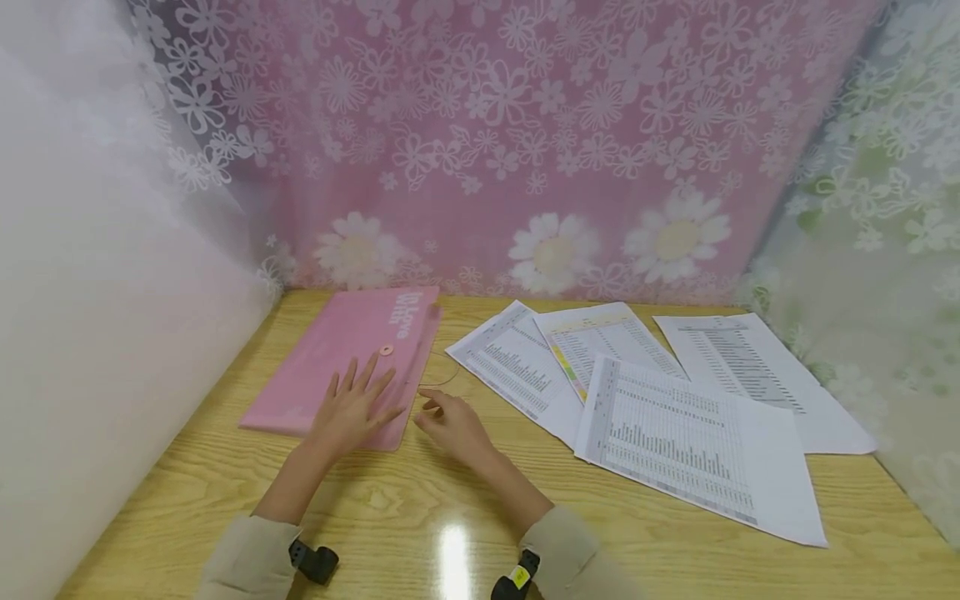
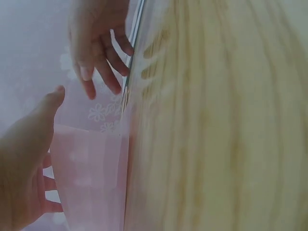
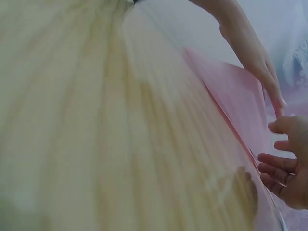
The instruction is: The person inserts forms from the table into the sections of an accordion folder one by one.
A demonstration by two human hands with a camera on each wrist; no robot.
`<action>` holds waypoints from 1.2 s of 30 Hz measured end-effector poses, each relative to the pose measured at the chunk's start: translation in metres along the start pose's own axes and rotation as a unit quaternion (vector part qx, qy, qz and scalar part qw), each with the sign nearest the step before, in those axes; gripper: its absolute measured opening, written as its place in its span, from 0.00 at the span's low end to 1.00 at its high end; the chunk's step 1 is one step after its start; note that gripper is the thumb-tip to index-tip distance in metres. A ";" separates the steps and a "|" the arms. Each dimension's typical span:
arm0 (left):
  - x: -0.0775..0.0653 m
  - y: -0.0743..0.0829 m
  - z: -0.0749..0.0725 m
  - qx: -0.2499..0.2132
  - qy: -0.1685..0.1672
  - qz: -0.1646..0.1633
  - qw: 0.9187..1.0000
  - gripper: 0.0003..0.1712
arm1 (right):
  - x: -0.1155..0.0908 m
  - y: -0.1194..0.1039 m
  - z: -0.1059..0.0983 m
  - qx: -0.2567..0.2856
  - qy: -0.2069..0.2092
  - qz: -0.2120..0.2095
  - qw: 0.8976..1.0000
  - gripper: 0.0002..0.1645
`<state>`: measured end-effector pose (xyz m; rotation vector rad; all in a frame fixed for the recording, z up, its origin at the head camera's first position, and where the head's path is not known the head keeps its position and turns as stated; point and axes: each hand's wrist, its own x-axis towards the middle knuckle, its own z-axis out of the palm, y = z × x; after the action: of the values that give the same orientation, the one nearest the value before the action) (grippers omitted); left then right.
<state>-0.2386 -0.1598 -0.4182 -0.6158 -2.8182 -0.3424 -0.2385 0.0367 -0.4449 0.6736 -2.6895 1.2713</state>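
A pink document folder [image 1: 330, 358] with white lettering and a round button [image 1: 386, 350] lies on the wooden table at the left. My left hand [image 1: 352, 417] is over its lower right part, fingers spread, fingertips just below the button. A thin dark string [image 1: 450, 380] loops out from the folder's right edge onto the table. Beside that edge is my right hand [image 1: 453, 429], its fingers loosely bent and the index fingertip close to the string. In the left wrist view the right hand's fingers [image 2: 111, 62] hang apart with nothing seen between them.
Several printed sheets lie to the right: one sheet [image 1: 517, 367] nearest the folder, one with a coloured strip [image 1: 611, 333], a front sheet [image 1: 697, 442] overlapping others, and a far right sheet [image 1: 757, 367]. A flowered pink curtain [image 1: 480, 150] closes the back; a pale wall [image 1: 112, 250] stands left.
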 end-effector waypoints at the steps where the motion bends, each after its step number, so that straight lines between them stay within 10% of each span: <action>1: 0.000 0.000 0.001 0.002 0.000 -0.001 1.000 0.36 | 0.001 -0.002 0.004 0.026 0.003 0.012 1.000 0.25; 13: 0.002 0.000 0.000 0.001 -0.003 -0.003 1.000 0.35 | 0.003 -0.017 0.020 0.148 0.039 0.098 0.983 0.20; 19: 0.004 0.000 0.000 -0.007 -0.012 -0.001 1.000 0.35 | 0.005 -0.023 0.025 0.397 0.062 0.179 0.898 0.21; 21: 0.005 -0.001 0.001 -0.013 -0.015 0.001 1.000 0.34 | 0.003 -0.031 0.021 0.422 0.064 0.187 0.885 0.21; 28: 0.008 0.001 -0.001 -0.020 0.007 0.038 0.999 0.29 | 0.009 -0.025 0.037 0.313 0.072 0.134 0.937 0.19; 36: 0.012 0.003 -0.008 -0.069 0.013 0.033 0.997 0.22 | 0.006 -0.030 0.034 0.344 0.096 0.163 0.920 0.21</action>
<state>-0.2470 -0.1551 -0.4067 -0.7247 -2.7592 -0.5327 -0.2279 -0.0074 -0.4437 0.1117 -2.2173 2.2703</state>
